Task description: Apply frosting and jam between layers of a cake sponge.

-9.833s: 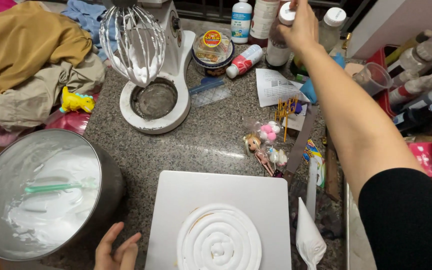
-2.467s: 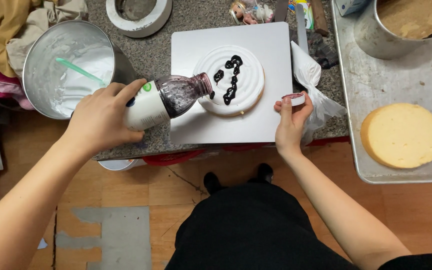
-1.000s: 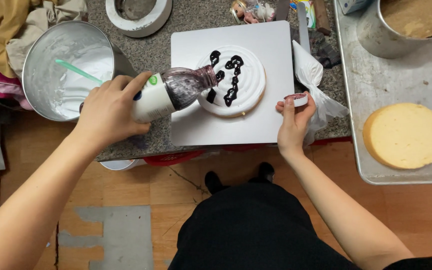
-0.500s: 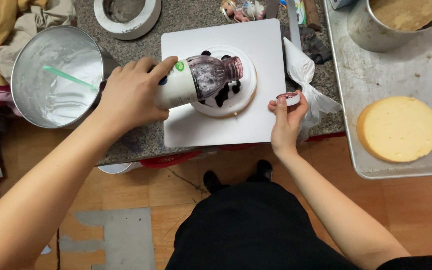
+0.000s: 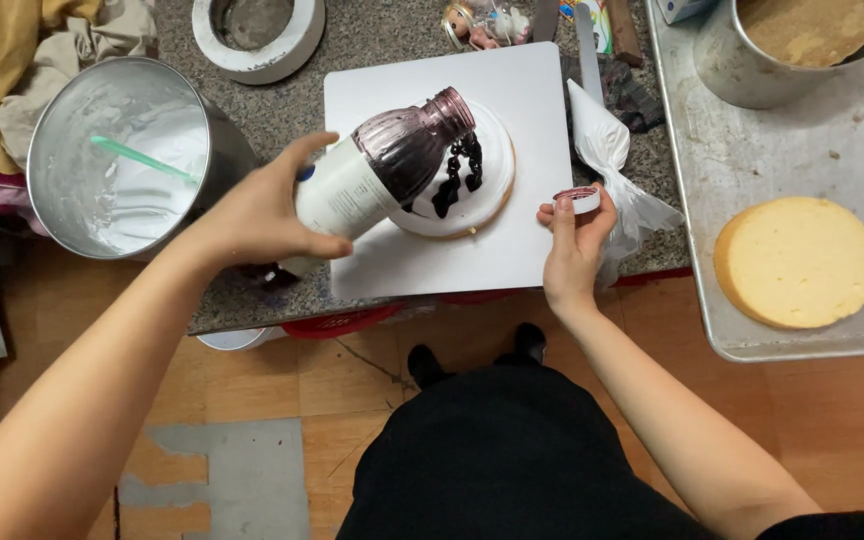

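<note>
The left hand (image 5: 262,215) reaches in from the lower left with the forearm stretched diagonally, and its grip is wrapped around the white-labelled body of a bottle (image 5: 382,170) of dark purple sauce. The bottle is tipped on its side, its open neck pointing up and right over a round white-frosted cake (image 5: 472,175). The right hand (image 5: 574,240) comes up from below with the wrist nearly straight; its thumb and fingertips pinch a small reddish cap (image 5: 578,198) just off the right edge of a square white board (image 5: 512,100).

One cake sits on that board, topped with dark squiggles of sauce (how many strokes is hard to tell, since the bottle covers part of them). A second, bare yellow sponge round (image 5: 797,262) lies on a metal tray (image 5: 712,190) at the right, well apart from the board.

There are two metal vessels. A large steel mixing bowl (image 5: 77,120) on the left of the speckled bench (image 5: 382,30) holds white cream smeared on its walls and one green spatula (image 5: 142,160). A steel pot (image 5: 742,70) on the tray is filled with a tan mixture. A white piping bag (image 5: 612,160) lies just beside the right hand, and one white ring-shaped base (image 5: 297,45) stands at the top.
</note>
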